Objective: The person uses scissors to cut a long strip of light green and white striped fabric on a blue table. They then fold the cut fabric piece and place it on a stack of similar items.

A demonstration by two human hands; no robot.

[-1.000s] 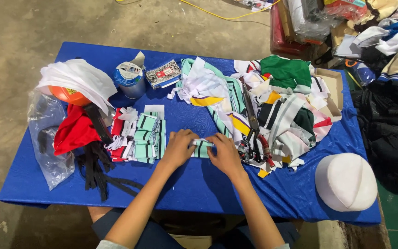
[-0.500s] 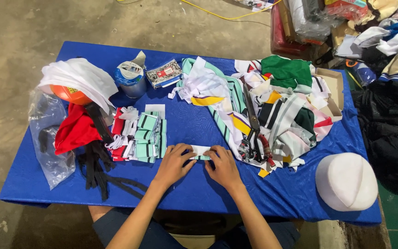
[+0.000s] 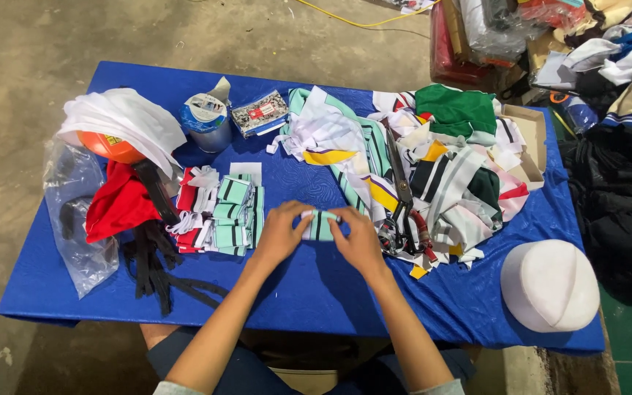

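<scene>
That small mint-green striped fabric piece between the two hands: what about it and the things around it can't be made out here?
- Mint-green striped fabric piece, head view: its ends are hidden under the left hand and right hand.
- Large metal scissors: handles partly buried in cloth scraps.
- Orange ball: mostly covered by white cloth.
- Small printed packet: too small to identify.

Hands: I count two, my left hand (image 3: 279, 234) and right hand (image 3: 356, 241), near the table's (image 3: 316, 292) front edge.
Mint striped strip held: one (image 3: 321, 225).
Scissors: one pair (image 3: 402, 212).
White caps: one (image 3: 550, 284), front right corner.
Tape rolls: one (image 3: 206, 121).
Orange balls: one (image 3: 107, 148), left edge.
Cardboard boxes: one (image 3: 528, 139).
Clear bags: one (image 3: 78, 212).
</scene>
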